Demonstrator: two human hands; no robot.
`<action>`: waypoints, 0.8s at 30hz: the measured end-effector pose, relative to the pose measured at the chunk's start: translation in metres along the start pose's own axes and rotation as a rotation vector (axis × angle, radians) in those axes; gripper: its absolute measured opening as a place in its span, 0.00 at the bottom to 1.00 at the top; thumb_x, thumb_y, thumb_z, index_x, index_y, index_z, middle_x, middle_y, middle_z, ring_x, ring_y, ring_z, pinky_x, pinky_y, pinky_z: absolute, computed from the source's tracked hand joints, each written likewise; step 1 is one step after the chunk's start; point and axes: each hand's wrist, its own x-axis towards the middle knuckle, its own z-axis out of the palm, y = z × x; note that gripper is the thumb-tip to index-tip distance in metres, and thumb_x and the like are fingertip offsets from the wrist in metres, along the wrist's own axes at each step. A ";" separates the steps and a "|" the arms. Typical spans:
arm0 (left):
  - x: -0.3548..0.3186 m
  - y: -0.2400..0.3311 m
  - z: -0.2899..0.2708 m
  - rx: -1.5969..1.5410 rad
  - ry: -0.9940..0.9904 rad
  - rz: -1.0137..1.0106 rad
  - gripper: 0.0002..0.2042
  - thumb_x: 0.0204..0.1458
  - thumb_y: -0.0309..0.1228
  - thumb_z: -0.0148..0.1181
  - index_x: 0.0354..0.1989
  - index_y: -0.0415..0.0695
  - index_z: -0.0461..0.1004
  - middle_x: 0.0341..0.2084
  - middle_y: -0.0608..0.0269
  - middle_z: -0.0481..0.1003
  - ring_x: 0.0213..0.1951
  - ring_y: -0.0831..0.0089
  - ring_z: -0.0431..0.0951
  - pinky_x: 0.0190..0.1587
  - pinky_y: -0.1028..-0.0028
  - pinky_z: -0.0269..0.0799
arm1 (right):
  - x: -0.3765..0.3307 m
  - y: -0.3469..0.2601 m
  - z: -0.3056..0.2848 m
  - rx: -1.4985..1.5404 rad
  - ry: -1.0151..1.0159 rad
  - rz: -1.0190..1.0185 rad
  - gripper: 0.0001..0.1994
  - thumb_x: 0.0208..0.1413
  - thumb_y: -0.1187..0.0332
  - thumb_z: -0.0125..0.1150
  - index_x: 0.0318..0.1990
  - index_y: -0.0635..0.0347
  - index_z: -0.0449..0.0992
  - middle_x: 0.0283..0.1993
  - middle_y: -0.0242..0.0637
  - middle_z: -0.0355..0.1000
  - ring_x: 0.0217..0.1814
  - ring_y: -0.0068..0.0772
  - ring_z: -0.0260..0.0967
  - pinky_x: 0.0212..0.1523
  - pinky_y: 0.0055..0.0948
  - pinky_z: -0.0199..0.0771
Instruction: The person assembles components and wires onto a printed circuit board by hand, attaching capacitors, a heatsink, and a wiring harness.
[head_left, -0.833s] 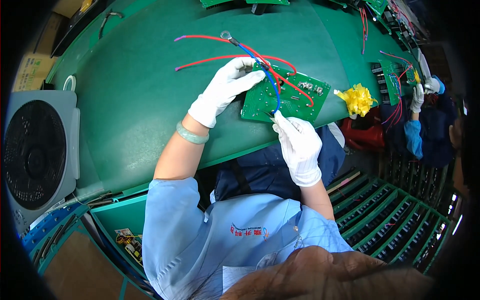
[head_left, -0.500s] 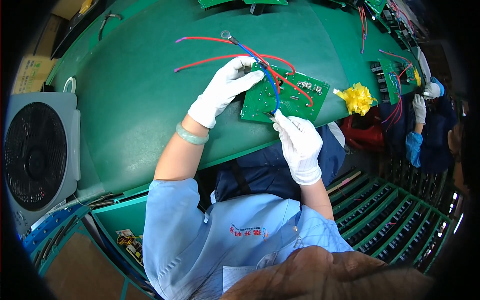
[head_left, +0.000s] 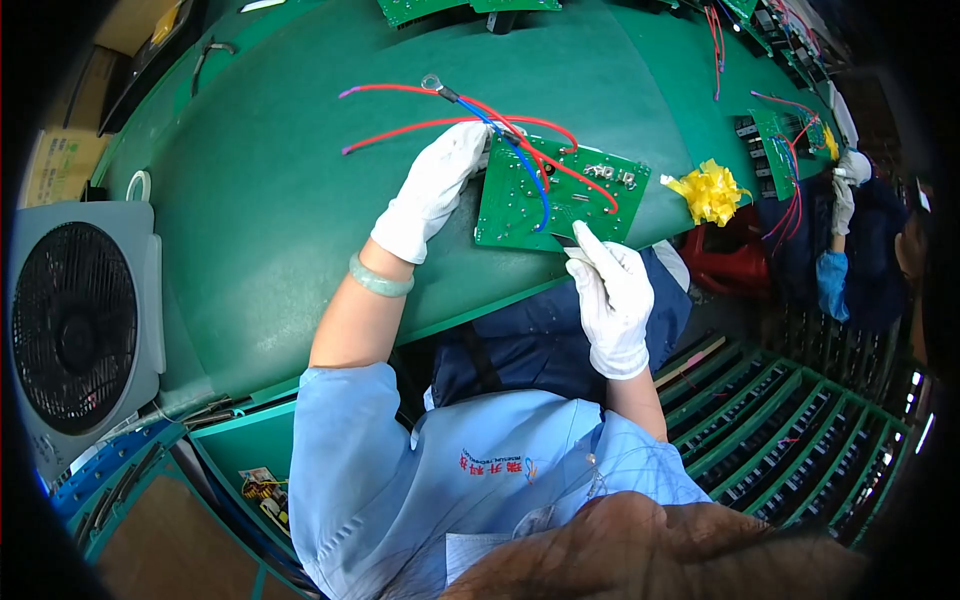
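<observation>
A green circuit board (head_left: 508, 212) is tilted over the worktable, solder side showing. My left hand (head_left: 437, 182), in a white glove, is closed on its left edge, with the fingertips partly behind the wires. Several red wires (head_left: 400, 88) and a blue wire (head_left: 543, 192) rise from the board and stretch left; a metal ring terminal (head_left: 431, 82) ends one bundle. My right hand (head_left: 615, 300), also gloved, pinches a small thin tool (head_left: 566, 242) with a dark flat tip at the board's lower edge. Its exact kind is hard to make out.
A yellow ribbon bundle (head_left: 710, 193) lies right of the board on the green table (head_left: 290, 220). A grey fan (head_left: 75, 310) stands at the left. More circuit boards (head_left: 425, 8) sit at the far edge. A co-worker's gloved hands (head_left: 845, 190) are at the right, beside a slotted green rack (head_left: 790, 440).
The board has shifted slightly left and down. My right hand has drawn back a little down and right from the blue wire's base; the thin tool shows more. My left hand keeps its hold.
</observation>
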 end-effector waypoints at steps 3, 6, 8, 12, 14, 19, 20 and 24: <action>0.000 0.002 0.002 0.024 -0.004 -0.007 0.15 0.60 0.39 0.47 0.48 0.41 0.69 0.43 0.65 0.72 0.42 0.78 0.69 0.49 0.75 0.63 | -0.001 -0.003 -0.009 -0.018 -0.033 0.041 0.18 0.48 0.77 0.62 0.49 0.63 0.74 0.34 0.37 0.75 0.37 0.28 0.67 0.41 0.23 0.68; 0.001 -0.005 -0.005 0.051 0.014 0.011 0.15 0.60 0.38 0.48 0.48 0.41 0.69 0.41 0.67 0.72 0.40 0.80 0.69 0.47 0.76 0.64 | 0.002 -0.002 -0.012 -0.052 0.001 -0.015 0.17 0.47 0.80 0.60 0.48 0.63 0.75 0.33 0.38 0.77 0.34 0.29 0.70 0.37 0.23 0.71; 0.005 -0.012 -0.017 -0.016 -0.015 -0.006 0.15 0.60 0.38 0.48 0.51 0.43 0.67 0.43 0.64 0.72 0.43 0.75 0.72 0.43 0.77 0.67 | 0.000 0.002 -0.014 -0.048 -0.005 -0.012 0.18 0.47 0.79 0.61 0.48 0.63 0.74 0.34 0.38 0.76 0.36 0.30 0.69 0.39 0.23 0.70; 0.007 -0.009 -0.005 -0.076 0.054 -0.032 0.13 0.59 0.36 0.49 0.47 0.42 0.70 0.33 0.73 0.70 0.33 0.84 0.64 0.38 0.81 0.61 | -0.004 0.011 -0.015 -0.059 0.025 -0.098 0.16 0.50 0.78 0.60 0.48 0.65 0.72 0.37 0.40 0.75 0.36 0.28 0.70 0.40 0.23 0.70; 0.009 -0.009 -0.007 -0.065 0.020 -0.039 0.13 0.60 0.36 0.49 0.47 0.42 0.70 0.33 0.73 0.70 0.32 0.84 0.63 0.37 0.82 0.60 | -0.010 0.012 -0.015 0.036 0.036 0.034 0.15 0.50 0.79 0.59 0.48 0.66 0.72 0.37 0.42 0.75 0.36 0.28 0.72 0.39 0.23 0.72; 0.006 -0.001 0.000 -0.031 -0.016 -0.020 0.14 0.60 0.37 0.48 0.47 0.41 0.70 0.34 0.73 0.70 0.31 0.85 0.63 0.36 0.83 0.58 | -0.025 0.033 -0.015 0.229 0.088 0.186 0.13 0.57 0.78 0.50 0.50 0.68 0.64 0.39 0.45 0.74 0.31 0.21 0.70 0.31 0.18 0.70; 0.007 -0.002 -0.004 -0.032 -0.006 -0.028 0.14 0.60 0.36 0.48 0.47 0.41 0.70 0.33 0.73 0.70 0.32 0.85 0.63 0.36 0.83 0.59 | -0.025 0.031 -0.015 0.232 0.090 0.188 0.13 0.57 0.78 0.50 0.50 0.68 0.64 0.39 0.45 0.74 0.31 0.21 0.70 0.31 0.18 0.70; 0.012 -0.006 -0.005 -0.065 0.094 -0.058 0.13 0.58 0.34 0.52 0.47 0.38 0.70 0.33 0.71 0.71 0.33 0.85 0.67 0.38 0.83 0.63 | -0.024 0.030 -0.014 0.270 0.078 0.242 0.13 0.54 0.80 0.53 0.48 0.70 0.66 0.39 0.48 0.75 0.34 0.27 0.75 0.34 0.23 0.75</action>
